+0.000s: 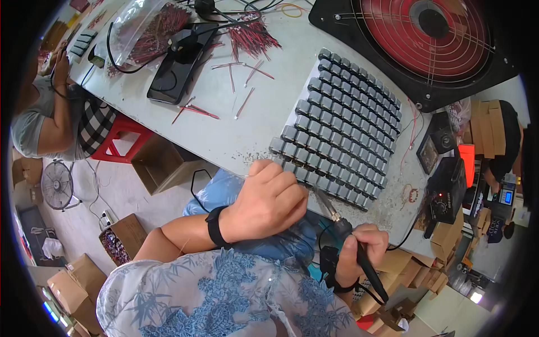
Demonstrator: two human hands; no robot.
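Observation:
My right hand [365, 250] is wrapped round the black handle of a soldering iron [341, 227]. Its metal shaft points up and left toward the near edge of a block of small grey metal-cased parts [342, 126], set in close rows on the white table. My left hand [270, 199] is closed, fingers pinched, at the lower left corner of that block. Whatever its fingertips hold is hidden; a thin line shows just left of them. The iron's tip is hard to make out beside the left fingers. Small grey crumbs [251, 157] lie on the table near the left knuckles.
Red wires with small white ends [252, 36] lie loose at the back, beside a plastic bag of wires [160, 36] and a black phone [182, 64]. A red-fronted fan [432, 22] occupies the back right. A black control box [447, 194] stands at right. Another person sits at far left.

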